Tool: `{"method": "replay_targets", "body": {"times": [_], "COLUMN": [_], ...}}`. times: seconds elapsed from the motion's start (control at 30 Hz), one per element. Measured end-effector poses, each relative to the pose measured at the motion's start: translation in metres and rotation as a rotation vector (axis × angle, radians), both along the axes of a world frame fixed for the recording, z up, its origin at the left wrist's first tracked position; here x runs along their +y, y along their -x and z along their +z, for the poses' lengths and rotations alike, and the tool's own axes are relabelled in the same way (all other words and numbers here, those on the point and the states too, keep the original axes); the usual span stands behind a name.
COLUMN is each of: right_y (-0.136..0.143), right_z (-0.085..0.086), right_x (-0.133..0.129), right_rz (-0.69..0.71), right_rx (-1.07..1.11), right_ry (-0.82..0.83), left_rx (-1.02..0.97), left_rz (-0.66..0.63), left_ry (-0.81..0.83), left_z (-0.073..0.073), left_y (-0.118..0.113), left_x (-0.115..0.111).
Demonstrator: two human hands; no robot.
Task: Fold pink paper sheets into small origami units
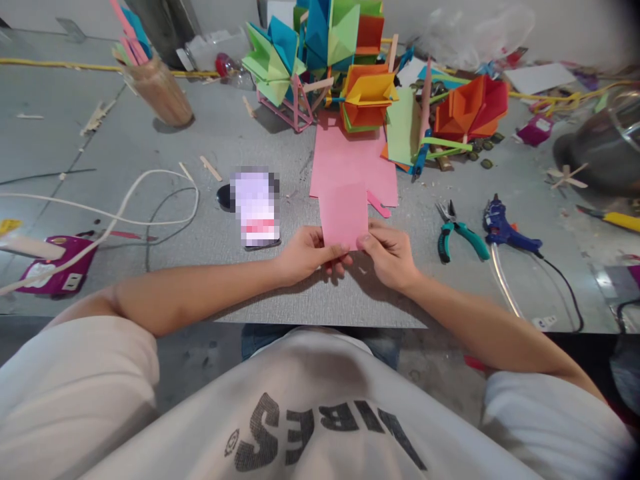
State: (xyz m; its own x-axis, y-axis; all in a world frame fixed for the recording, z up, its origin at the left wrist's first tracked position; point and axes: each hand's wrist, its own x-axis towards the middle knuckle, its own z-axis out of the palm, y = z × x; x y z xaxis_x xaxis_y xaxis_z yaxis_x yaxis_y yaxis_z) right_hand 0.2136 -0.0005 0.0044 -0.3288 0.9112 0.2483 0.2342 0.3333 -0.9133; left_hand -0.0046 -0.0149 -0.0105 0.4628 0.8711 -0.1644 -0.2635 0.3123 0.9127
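Two bare hands on one little pink sheet (344,210), right at the near side of the bench (240,297). Left hand (303,257) is clamped on its bottom edge, thumb on top and fingers tucked underneath. Right hand (393,257) has the lower right corner pinched, thumb on the face, other fingers curled in behind. The sheet sits about upright in view, and its top end overlaps a bigger pink sheet (345,157) lying flat beyond it. Can't tell if those two actually touch. A skinny pink strip (379,205) pokes out just beside, on the right.

Out left of the left hand there's a phone (257,207), screen lit but blurred out, with a black rounded thing (226,197) by it. Off to the right: pliers (460,237) with teal handles, spread open, then a blue glue gun (510,227) just beside, and a yellow-handled cutter (617,219) near the edge of view.

Further back it's all folded paper: a green and blue piece (275,60), a yellow and orange one (367,93), a red-orange one (473,110). Back left, a brown jar (163,93) leans in view, pink and blue bits sticking out. White cable (150,172) loops across the left side.
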Motion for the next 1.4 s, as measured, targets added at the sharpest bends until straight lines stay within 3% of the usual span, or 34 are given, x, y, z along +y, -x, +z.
{"method": "replay_targets", "body": {"times": [0.17,0.37,0.5,0.67,0.77,0.83,0.9,1.1,1.23,1.4], "right_y": [0.014,0.025,0.020,-0.004,-0.012,-0.010,-0.005,0.001,0.003,0.008], "right_z": [0.000,-0.005,-0.009,-0.008,-0.006,-0.005,-0.003,0.003,0.003,-0.004], "right_x": [-0.016,-0.021,-0.004,0.030,0.035,0.030,0.021,0.009,0.004,0.001], "right_rz": [-0.049,-0.063,-0.235,-0.414,-0.261,-0.103,-0.029,-0.177,-0.142,0.007], "right_rx": [0.075,0.176,0.297,0.450,0.419,0.305,0.176,0.032,0.030,0.097], "right_ry": [0.008,0.069,0.032,0.180,0.234,0.217,0.188,0.145,0.171,0.273], "left_rx": [-0.041,0.085,0.167,0.245,0.221,0.210,0.226,0.338,0.428,0.294], "left_rz": [-0.016,0.057,-0.045,-0.059,-0.008,-0.011,-0.006,0.350,0.302,0.248], "left_ry": [-0.056,-0.134,-0.129,-0.147,-0.123,-0.128,-0.162,-0.545,-0.702,-0.626], "left_z": [0.002,0.005,0.008,0.010,0.007,0.005,0.001,-0.022,-0.039,-0.043], "left_y": [-0.004,-0.008,-0.007,-0.006,-0.005,-0.004,-0.004,0.000,0.005,0.005], "left_x": [-0.006,-0.009,-0.013,-0.018,-0.015,-0.012,-0.010,-0.001,0.005,0.006]}}
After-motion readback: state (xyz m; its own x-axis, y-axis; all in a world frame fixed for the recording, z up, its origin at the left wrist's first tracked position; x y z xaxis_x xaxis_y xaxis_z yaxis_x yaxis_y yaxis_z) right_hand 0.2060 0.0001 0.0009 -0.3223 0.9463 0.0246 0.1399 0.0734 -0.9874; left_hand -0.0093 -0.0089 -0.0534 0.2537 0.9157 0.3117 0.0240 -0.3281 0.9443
